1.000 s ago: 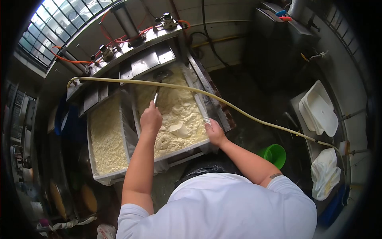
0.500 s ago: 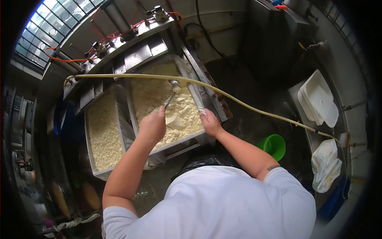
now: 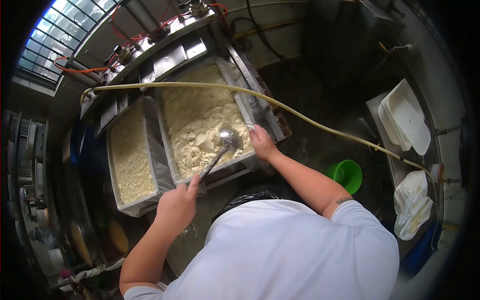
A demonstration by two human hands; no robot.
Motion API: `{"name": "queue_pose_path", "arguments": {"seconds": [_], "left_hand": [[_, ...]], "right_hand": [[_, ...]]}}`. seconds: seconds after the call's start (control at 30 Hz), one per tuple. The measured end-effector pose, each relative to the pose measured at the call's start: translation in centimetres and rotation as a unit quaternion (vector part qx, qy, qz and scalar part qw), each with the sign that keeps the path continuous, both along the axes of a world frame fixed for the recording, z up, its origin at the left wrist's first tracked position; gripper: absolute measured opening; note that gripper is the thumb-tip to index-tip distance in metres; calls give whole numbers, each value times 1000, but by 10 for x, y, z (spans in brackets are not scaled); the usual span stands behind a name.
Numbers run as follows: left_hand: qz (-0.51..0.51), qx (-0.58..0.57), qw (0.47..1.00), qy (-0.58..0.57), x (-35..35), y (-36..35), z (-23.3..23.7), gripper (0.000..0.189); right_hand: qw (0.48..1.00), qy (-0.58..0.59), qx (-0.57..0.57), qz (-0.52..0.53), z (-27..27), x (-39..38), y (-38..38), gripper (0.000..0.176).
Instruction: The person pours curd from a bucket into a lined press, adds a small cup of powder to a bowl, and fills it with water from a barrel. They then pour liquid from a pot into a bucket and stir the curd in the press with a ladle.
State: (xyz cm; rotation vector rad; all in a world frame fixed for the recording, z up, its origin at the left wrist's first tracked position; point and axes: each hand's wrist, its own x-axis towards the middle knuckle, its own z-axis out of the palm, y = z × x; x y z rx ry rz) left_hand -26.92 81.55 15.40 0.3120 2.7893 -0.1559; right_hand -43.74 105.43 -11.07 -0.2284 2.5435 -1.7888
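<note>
My left hand [image 3: 176, 204] grips the handle of a metal ladle [image 3: 228, 139], whose bowl rests over the near end of a cloth-lined tray [image 3: 239, 107] filled with pale yellow curd. My right hand [image 3: 261, 141] holds the tray's near right corner, fingers on the cloth edge. A second curd-filled tray [image 3: 147, 115] stands just to the left. A pale hose [image 3: 300, 116] runs across above both trays.
A metal press frame with orange tubing [image 3: 150, 45] stands behind the trays. A green bucket [image 3: 346, 175] sits on the wet floor at right. White plastic trays [image 3: 405, 122] and a white bag [image 3: 411, 205] lie on a surface at far right.
My left hand has pulled back toward me, drawing the ladle from the tray's far end to its near end. My right hand stayed on the tray's corner.
</note>
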Motion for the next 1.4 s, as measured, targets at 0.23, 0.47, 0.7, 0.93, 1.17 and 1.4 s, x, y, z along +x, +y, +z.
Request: {"name": "queue_pose_path", "arguments": {"seconds": [0.23,0.47,0.7,0.93,1.17,1.4], "left_hand": [[268,282,921,-16,31,-17,47,44],[335,356,871,-56,56,-32,3,38],[257,326,903,110,30,-43,-54,37],[239,284,907,197,-38,-61,-105,37],[222,176,931,231,-127,-73,-126,42],[207,148,952,169,-197,-67,-140,43]], "right_hand": [[1000,-28,-4,10,10,1,0,53],[998,-49,-20,21,-9,-3,-1,54],[998,-53,-9,29,0,-4,2,54],[999,-42,16,20,0,-4,3,56],[999,-41,34,12,12,0,3,55],[999,-39,27,16,3,-5,1,55]]}}
